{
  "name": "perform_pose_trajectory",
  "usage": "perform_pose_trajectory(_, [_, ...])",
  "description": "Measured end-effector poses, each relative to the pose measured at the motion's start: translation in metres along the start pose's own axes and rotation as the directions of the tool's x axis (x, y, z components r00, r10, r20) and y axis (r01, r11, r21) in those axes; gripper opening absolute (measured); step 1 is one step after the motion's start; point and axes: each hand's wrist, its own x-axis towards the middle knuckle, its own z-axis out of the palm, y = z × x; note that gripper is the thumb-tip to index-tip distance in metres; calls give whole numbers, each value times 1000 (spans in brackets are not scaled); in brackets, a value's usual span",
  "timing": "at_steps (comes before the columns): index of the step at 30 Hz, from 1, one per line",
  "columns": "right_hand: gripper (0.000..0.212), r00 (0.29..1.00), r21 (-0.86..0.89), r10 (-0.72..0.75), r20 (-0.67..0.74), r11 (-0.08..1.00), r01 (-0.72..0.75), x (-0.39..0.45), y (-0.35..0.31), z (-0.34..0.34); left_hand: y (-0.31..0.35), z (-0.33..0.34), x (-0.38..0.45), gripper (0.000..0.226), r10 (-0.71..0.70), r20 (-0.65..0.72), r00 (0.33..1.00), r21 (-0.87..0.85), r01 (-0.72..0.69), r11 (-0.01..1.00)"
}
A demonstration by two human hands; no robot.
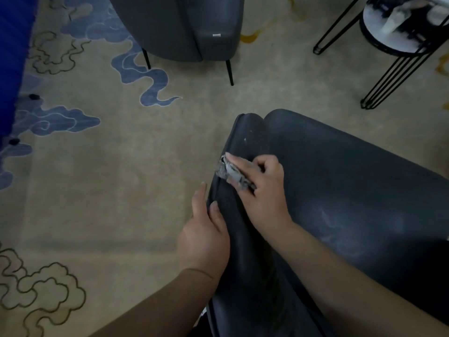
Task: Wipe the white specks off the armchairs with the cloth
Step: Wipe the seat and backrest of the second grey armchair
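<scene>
A dark grey armchair (340, 190) fills the lower right, its armrest (245, 132) running toward me. A few white specks (245, 139) show on the armrest near its far end. My right hand (262, 190) grips a crumpled grey cloth (230, 172) and presses it on the armrest, just below the specks. My left hand (206, 229) rests flat against the armrest's outer left side, fingers straight. A second dark armchair (184, 27) stands at the top centre.
A beige carpet (136, 166) with blue cloud patterns covers the floor. A round side table (393, 42) on black wire legs stands at the top right. A blue surface (12, 57) runs along the left edge.
</scene>
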Motion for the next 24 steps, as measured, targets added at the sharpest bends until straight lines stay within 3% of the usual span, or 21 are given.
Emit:
perform_pose_trajectory(3, [44, 998, -6, 55, 13, 998, -55, 25, 6, 2, 1, -1, -2, 47, 1, -4, 1000, -6, -1, 1000])
perform_pose_trajectory(8, [38, 945, 112, 321, -63, 943, -313, 77, 15, 8, 1, 0, -1, 48, -9, -3, 1000, 13, 9, 1000])
perform_pose_trajectory(13, [48, 995, 28, 84, -46, 996, -82, 18, 1, 4, 1, 0, -1, 47, -4, -13, 1000, -1, 4, 1000])
perform_pose_trajectory(16, [46, 998, 26, 55, -11, 998, -55, 27, 5, 3, 1, 0, -1, 48, -5, -2, 1000, -6, 5, 1000])
perform_pose_trajectory(18, [39, 986, 48, 158, -45, 987, -156, 59, 15, 7, 0, 0, -1, 48, 2, -12, 1000, 0, -2, 1000])
perform_pose_trajectory(21, [38, 893, 162, 446, -62, 887, -432, 103, 32, 10, 0, 0, -1, 48, -7, -18, 1000, 12, 8, 1000])
perform_pose_trajectory(24, [38, 917, 178, 394, -64, 908, -378, 92, 28, 10, -1, 1, 0, 48, 2, -16, 1000, 5, -2, 1000])
